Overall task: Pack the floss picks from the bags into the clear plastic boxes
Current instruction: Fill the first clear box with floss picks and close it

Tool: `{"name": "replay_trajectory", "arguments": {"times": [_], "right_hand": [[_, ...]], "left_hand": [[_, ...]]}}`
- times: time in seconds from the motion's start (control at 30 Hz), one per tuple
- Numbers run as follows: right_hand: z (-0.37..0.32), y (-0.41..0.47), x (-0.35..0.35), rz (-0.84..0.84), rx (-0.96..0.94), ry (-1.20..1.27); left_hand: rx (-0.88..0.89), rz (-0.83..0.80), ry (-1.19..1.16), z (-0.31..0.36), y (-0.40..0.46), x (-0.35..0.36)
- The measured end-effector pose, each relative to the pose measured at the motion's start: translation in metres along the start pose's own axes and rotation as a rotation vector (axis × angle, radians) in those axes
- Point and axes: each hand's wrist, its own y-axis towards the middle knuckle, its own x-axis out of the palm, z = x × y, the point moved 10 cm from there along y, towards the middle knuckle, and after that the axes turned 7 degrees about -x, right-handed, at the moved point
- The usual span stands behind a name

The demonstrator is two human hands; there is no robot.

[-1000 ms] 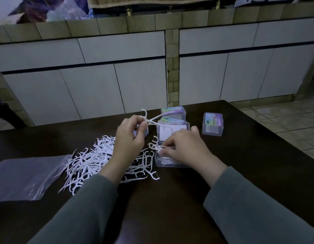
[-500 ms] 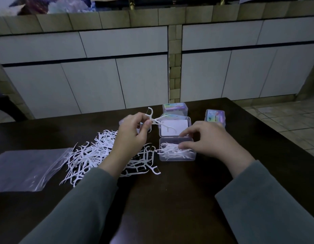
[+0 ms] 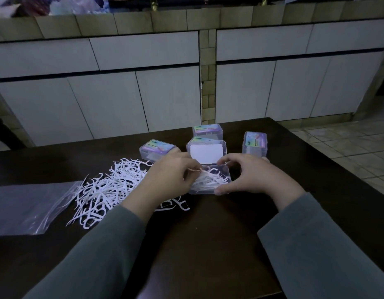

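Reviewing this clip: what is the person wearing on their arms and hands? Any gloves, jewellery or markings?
Both arms are covered by plain, long grey-green sleeves, the left sleeve and right sleeve, ending at the wrists. The left hand and right hand are bare: no gloves, rings, watch or markings visible.

Left hand (image 3: 167,176) pinches floss pick (image 3: 196,170) over open clear box (image 3: 210,180) (picks already inside, lid flipped back). Right hand (image 3: 251,176) grips box's right side. Loose pick pile (image 3: 109,188) left of box, beside flat plastic bag (image 3: 25,208). Closed labelled boxes (image 3: 207,130) behind, on dark table (image 3: 208,234).
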Motion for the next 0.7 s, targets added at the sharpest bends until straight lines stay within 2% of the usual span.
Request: {"name": "replay_trajectory", "arguments": {"times": [0.07, 0.17, 0.33, 0.57, 0.7], "right_hand": [[-0.001, 0.000, 0.000, 0.003, 0.000, 0.006], [-0.002, 0.001, 0.001, 0.006, -0.006, 0.001], [0.000, 0.003, 0.003, 0.017, -0.011, 0.028], [0.000, 0.003, 0.003, 0.019, -0.029, 0.046], [-0.001, 0.003, 0.004, 0.026, -0.033, 0.051]], "left_hand": [[-0.031, -0.051, -0.004, -0.007, 0.002, 0.002], [-0.072, -0.083, -0.155, -0.014, 0.002, -0.005], [-0.096, -0.238, -0.219, -0.015, -0.003, 0.001], [-0.072, -0.251, -0.116, 0.006, 0.008, 0.017], [-0.083, -0.164, -0.157, -0.015, 0.005, -0.007]]}}
